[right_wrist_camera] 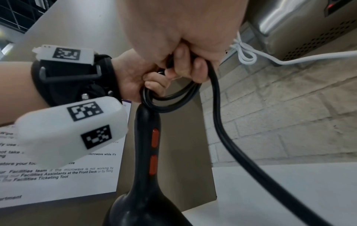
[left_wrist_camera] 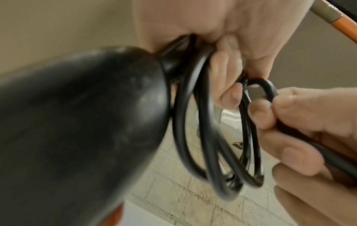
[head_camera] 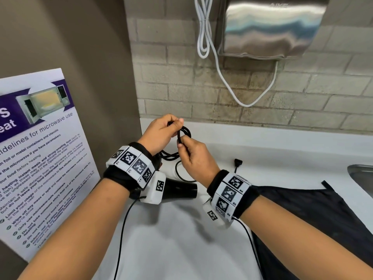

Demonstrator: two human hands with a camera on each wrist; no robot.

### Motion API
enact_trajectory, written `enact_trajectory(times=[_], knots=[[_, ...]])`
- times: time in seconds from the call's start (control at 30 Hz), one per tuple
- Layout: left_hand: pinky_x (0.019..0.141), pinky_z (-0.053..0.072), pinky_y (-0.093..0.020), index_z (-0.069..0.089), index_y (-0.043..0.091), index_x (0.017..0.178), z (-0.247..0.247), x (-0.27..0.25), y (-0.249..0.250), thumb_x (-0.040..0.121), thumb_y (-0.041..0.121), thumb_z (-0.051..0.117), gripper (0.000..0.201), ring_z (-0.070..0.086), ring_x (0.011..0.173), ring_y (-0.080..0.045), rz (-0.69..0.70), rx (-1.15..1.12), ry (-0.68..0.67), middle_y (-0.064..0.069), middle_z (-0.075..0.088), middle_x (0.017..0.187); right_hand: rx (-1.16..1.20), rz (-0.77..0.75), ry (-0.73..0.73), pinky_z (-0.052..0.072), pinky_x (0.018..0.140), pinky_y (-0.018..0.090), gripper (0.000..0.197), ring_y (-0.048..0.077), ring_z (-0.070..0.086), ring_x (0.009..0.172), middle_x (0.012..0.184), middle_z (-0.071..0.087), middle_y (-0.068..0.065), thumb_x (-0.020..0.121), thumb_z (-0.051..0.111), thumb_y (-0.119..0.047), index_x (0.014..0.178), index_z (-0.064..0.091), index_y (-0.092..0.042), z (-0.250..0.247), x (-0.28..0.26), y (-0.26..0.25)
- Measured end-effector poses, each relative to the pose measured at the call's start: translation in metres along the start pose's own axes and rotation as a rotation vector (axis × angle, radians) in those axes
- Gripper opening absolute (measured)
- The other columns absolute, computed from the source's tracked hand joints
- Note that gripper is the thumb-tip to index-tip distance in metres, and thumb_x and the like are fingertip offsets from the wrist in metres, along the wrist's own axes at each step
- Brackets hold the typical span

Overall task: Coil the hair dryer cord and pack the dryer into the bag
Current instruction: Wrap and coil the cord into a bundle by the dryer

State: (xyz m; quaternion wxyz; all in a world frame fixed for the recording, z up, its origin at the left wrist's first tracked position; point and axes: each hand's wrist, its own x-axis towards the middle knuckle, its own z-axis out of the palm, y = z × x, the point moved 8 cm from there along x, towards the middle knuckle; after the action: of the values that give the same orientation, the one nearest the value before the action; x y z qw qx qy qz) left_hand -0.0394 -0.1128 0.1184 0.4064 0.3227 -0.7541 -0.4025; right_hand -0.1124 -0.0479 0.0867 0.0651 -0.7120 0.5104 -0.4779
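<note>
From the head view, we are seeing the left hand (head_camera: 161,132) gripping a small bundle of black cord (head_camera: 184,132) loops above the white bench (head_camera: 282,150), while the right hand (head_camera: 194,158) is pinching the next length of cord; the hair dryer (head_camera: 177,189) is hanging below the left wrist, the plug (head_camera: 238,162) is lying loose on the bench, and the dark bag (head_camera: 302,209) is lying flat to the right. From the left wrist view, the left fingers (left_wrist_camera: 226,85) are curling round several loops that look uneven, so we are judging they could slip apart. From the right wrist view, the right fingers (right_wrist_camera: 180,64) are closing on the cord, whose tail is trailing down; we are judging the trailing plug could snag or drag.
</note>
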Motion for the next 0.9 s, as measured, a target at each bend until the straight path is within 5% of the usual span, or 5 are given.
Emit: enact_trajectory(times=[0.23,0.37,0.57,0.77,0.9], knots=[[0.064,0.037,-0.021,0.050,0.023,0.076,-0.001,0.002,-0.002,0.096,0.018,0.046,0.021,0.042,0.064,-0.010,0.038,0.045,0.005,0.002,0.047,0.068,0.044,0.070,0.005,0.037,0.065,0.010,0.022,0.004,0.049,0.069,0.074,0.054,-0.007,0.092,0.041,-0.017,0.090,0.062,-0.010,-0.030,0.004,0.018],[0.069,0.040,-0.020,0.050,0.023,0.077,-0.001,-0.001,0.000,0.096,0.019,0.045,0.021,0.045,0.070,-0.012,0.044,0.058,0.008,0.002,0.048,0.072,-0.030,0.553,0.248,0.045,0.078,0.019,0.017,0.021,0.056,0.089,0.093,0.062,0.007,0.093,0.043,-0.007,0.095,0.060,-0.008,-0.079,-0.013,0.104],[0.088,0.046,-0.040,0.050,0.022,0.077,0.002,-0.002,-0.002,0.097,0.021,0.045,0.020,0.048,0.082,-0.017,0.014,0.037,-0.011,0.001,0.049,0.076,-0.297,1.118,-0.148,0.040,0.099,0.035,0.033,0.034,0.048,0.121,0.131,0.051,0.020,0.093,0.037,-0.006,0.123,0.050,0.001,-0.061,-0.082,0.222],[0.072,0.043,-0.014,0.049,0.021,0.078,0.004,-0.003,0.000,0.097,0.018,0.043,0.021,0.046,0.073,-0.010,0.026,0.012,-0.026,0.003,0.047,0.074,-0.603,1.011,-0.502,0.040,0.090,0.030,0.030,0.029,0.050,0.122,0.129,0.055,0.016,0.097,0.034,-0.002,0.120,0.052,0.005,-0.046,-0.082,0.210],[0.060,0.040,-0.002,0.049,0.020,0.078,0.003,-0.003,0.000,0.097,0.016,0.042,0.021,0.044,0.068,-0.004,0.040,0.005,-0.022,0.003,0.047,0.074,-0.015,1.239,-0.115,0.044,0.080,0.034,0.019,0.031,0.058,0.101,0.111,0.060,0.017,0.095,0.042,-0.013,0.101,0.053,0.000,-0.045,-0.088,0.221]])
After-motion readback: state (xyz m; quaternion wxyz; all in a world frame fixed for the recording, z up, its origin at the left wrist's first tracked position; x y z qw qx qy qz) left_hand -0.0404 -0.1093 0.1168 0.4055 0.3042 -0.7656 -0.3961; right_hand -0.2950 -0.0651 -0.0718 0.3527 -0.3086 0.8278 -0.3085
